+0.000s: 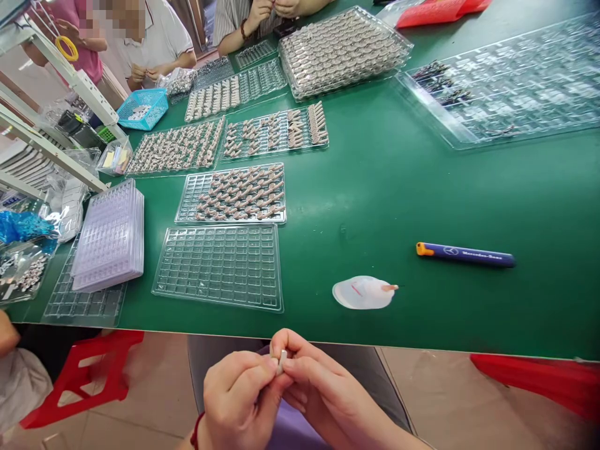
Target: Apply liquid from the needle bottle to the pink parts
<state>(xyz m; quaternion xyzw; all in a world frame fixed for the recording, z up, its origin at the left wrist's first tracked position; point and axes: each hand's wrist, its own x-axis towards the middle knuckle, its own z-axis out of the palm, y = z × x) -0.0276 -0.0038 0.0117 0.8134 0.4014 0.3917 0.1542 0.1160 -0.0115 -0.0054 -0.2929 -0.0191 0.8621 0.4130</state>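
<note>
A small pale piece (282,362) is pinched between the fingertips of both my hands, just off the front edge of the green table. My left hand (239,397) has its fingers curled around the lower left side of it. My right hand (319,381) grips it from the right with thumb and forefinger. Most of the piece is hidden by the fingers, so its kind cannot be told. Nearest on the table lie a clear plastic tray (220,269) with bare pockets and a white oval object (360,292) with a small orange tip.
A tray of brownish small parts (241,192) lies behind the clear tray. A stack of plastic trays (110,234) stands left. A blue pen-shaped tool (469,255) lies right. Further back are filled trays (344,50), a blue basket (143,107) and other people's hands (274,9).
</note>
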